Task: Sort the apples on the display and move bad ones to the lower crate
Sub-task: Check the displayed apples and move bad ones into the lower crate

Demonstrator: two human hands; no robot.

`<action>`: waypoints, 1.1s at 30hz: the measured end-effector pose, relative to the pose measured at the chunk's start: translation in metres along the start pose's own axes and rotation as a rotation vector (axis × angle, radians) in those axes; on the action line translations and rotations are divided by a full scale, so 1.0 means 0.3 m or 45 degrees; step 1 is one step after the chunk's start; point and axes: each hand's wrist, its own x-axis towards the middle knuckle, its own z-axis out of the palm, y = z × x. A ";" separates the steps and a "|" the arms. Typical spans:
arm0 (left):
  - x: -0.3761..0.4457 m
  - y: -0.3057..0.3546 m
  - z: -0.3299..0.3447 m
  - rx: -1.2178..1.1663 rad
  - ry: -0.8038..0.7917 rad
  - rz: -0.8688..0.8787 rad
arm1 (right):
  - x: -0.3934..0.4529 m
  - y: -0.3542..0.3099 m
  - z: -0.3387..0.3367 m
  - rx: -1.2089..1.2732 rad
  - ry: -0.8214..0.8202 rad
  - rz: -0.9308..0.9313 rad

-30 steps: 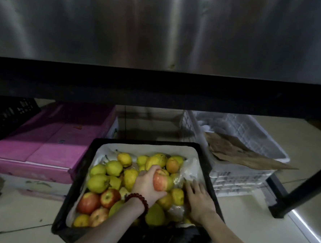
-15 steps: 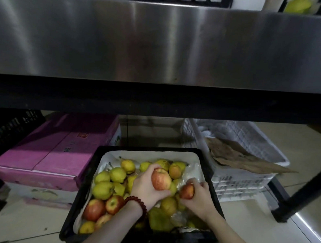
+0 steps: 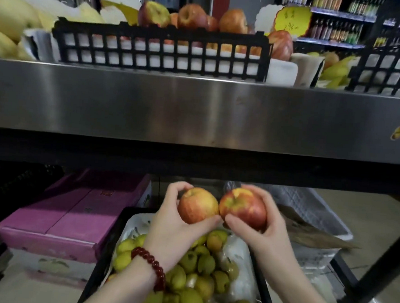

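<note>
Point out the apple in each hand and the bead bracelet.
left-hand apple point(image 3: 197, 205), head view, on its front skin
right-hand apple point(image 3: 243, 206), head view, on its red front
bead bracelet point(image 3: 153, 264), head view, on beads across the left wrist

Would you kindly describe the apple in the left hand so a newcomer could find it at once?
Below the long stainless-steel shelf front, two hands hold apples over the black plastic crate of yellow-green fruit. The left hand, above a red bead bracelet, grips the paler orange-yellow apple; the apple beside it is deeper red.
</note>
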 end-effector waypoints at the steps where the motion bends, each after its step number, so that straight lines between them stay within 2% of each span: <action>1: 0.015 0.047 -0.014 -0.043 0.016 0.021 | 0.020 -0.057 0.009 -0.026 0.044 -0.067; 5: 0.112 0.274 -0.093 -0.032 -0.011 0.061 | 0.128 -0.258 0.021 -0.132 0.199 -0.274; 8: 0.221 0.465 -0.159 -0.009 -0.043 0.059 | 0.235 -0.395 0.024 -0.174 0.318 -0.341; 13: 0.389 0.713 -0.249 0.013 -0.019 0.015 | 0.392 -0.605 0.052 -0.191 0.433 -0.323; 18: 0.557 0.905 -0.389 0.183 -0.032 0.029 | 0.538 -0.821 0.060 -0.327 0.473 -0.284; 23: 0.743 1.013 -0.507 0.496 -0.099 -0.051 | 0.689 -0.961 0.048 -0.496 0.418 -0.088; 26: 0.824 1.010 -0.552 0.529 -0.121 -0.110 | 0.778 -0.988 0.057 -0.666 0.342 0.040; 29: 0.889 0.983 -0.609 0.611 -0.148 -0.201 | 0.854 -0.986 0.101 -0.737 0.233 0.096; 33: 0.968 0.923 -0.727 0.630 -0.081 -0.401 | 0.915 -0.955 0.215 -0.780 -0.002 0.128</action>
